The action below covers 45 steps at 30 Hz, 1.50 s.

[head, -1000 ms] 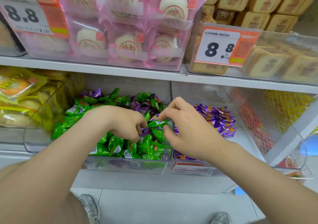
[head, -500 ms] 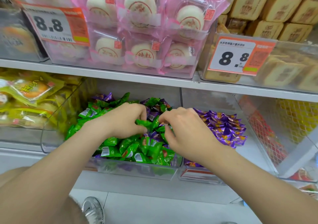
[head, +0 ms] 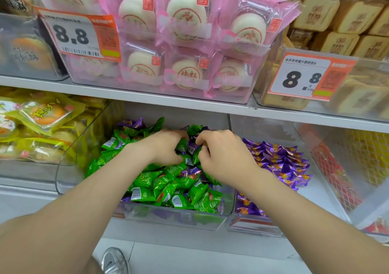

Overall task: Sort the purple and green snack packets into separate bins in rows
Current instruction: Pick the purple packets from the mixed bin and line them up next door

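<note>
Bins of wrapped snacks sit side by side on a shop shelf, viewed from head height looking down. Central is a clear middle bin (head: 176, 219), heaped with green packets (head: 160, 185) with a few purple strays (head: 192, 148) mixed in among them. Both bare arms reach into this bin from the front. Over the heap's centre, the left hand (head: 166, 145) curls fingers and thumb round one of the green packets. Just beside it, the right hand (head: 225, 158) has its fingers bent down at one of the purple strays; whether it actually pinches the wrapper cannot be told. Directly to the right of the middle bin stands a second clear bin (head: 252, 228) holding only purple packets (head: 280, 164). Left of the middle bin lie yellow packets (head: 42, 115). On the shelf above the middle bin are pink-wrapped round buns (head: 185, 42), with an orange price tag (head: 80, 35) reading 8.8. Below the middle bin, on the floor, a grey shoe (head: 114, 261) shows.
</note>
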Available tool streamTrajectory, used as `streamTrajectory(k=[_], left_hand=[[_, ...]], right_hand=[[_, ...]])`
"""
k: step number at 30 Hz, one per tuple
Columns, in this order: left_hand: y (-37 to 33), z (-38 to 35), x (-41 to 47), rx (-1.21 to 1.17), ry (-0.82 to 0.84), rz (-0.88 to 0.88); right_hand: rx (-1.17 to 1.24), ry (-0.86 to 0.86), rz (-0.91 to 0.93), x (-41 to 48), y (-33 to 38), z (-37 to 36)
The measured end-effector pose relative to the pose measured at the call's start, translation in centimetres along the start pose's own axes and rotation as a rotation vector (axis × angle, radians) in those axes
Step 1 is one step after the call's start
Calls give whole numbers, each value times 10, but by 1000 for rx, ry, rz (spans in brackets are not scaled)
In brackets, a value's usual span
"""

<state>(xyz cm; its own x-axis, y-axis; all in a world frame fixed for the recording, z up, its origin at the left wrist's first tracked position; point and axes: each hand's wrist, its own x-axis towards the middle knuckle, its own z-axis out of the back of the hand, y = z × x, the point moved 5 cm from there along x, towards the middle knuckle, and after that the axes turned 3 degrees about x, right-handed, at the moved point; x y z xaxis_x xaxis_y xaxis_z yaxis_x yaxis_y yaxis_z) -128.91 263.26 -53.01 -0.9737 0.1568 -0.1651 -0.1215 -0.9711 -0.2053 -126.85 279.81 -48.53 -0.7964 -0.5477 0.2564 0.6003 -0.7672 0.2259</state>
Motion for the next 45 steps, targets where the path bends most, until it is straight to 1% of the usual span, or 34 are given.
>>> streamTrajectory(k=[2,4,7,9,12,16,18,20,22,23,27,30,34,36,39,41,42,43,45], left_hand=[[-2,8,-4,30,28,20],[-2,14,-12,95,90,52],[-5,16,-28,164,181,85],[-6,18,-39,177,152,80],[-2,16,-49,208,103,25],[2,12,-56,184,102,-5],[5,12,-56,158,59,-8],[9,13,-56,110,-11,-18],[12,17,-60,49,-109,-44],[13,21,-62,8,-165,-60],[9,35,-74,-128,-345,-85],[5,38,-79,-230,-398,-50],[-13,40,-87,-479,-364,-11],[-26,44,-93,-586,-390,-51],[-46,46,-96,-614,-456,-133],[-55,42,-92,-663,-480,-116],[-59,40,-88,-700,-484,-91],[-63,37,-84,-741,-485,-63],[-76,33,-77,-824,-473,-41]], right_hand=[[8,17,-3,0,-3,1],[6,58,9,-2,-5,2],[-76,203,66,-4,-3,-3],[-130,290,99,-4,0,-7],[-210,415,151,-1,4,-12],[-445,637,251,0,12,-22],[-492,695,257,4,13,-31],[-464,700,232,9,12,-38],[-382,674,218,13,10,-40],[-310,634,214,16,9,-37],[58,377,176,23,4,-12],[299,242,83,16,-5,8],[563,192,-25,-3,-15,24],[688,205,-24,-13,-12,32],[844,208,-54,-29,-11,40],[866,138,-97,-39,-16,44],[820,75,-89,-44,-20,48],[716,5,-38,-50,-22,52],[396,-84,100,-59,-25,60]])
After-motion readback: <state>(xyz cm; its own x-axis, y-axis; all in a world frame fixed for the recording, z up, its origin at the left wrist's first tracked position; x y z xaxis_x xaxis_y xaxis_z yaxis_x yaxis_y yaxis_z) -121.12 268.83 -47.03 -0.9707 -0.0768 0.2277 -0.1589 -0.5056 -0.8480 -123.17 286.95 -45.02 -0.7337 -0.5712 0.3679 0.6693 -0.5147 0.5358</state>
